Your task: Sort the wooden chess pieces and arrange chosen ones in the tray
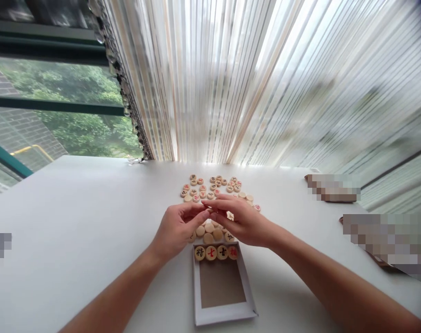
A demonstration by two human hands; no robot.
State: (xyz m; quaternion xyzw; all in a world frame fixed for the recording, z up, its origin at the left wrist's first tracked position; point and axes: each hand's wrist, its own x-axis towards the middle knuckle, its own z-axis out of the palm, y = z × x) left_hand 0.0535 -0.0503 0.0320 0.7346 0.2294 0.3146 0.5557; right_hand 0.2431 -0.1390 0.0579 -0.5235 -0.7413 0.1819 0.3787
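Note:
My left hand (pixel 180 226) and my right hand (pixel 243 221) meet at the fingertips above a cluster of wooden Chinese chess pieces (pixel 209 227). Thumbs and fingers of both are pinched together; whatever lies between them is too small and covered to make out. Just below my hands sits a shallow white box (pixel 222 319) with a brown bottom. Along its far edge stands one row of round pieces, face up: a black-marked piece (pixel 199 253), a red one (pixel 211 253), another black one (pixel 222 252) and a red one (pixel 233 252). Part of the cluster is hidden behind my fingers.
Beyond my hands, several more pieces (pixel 203 188) lie scattered on the white table (pixel 92 208), with red or black characters. Two partly pixelated brown objects (pixel 335 188) lie at the right. A striped string curtain (pixel 203 92) hangs behind the table, beside a window (pixel 68 83).

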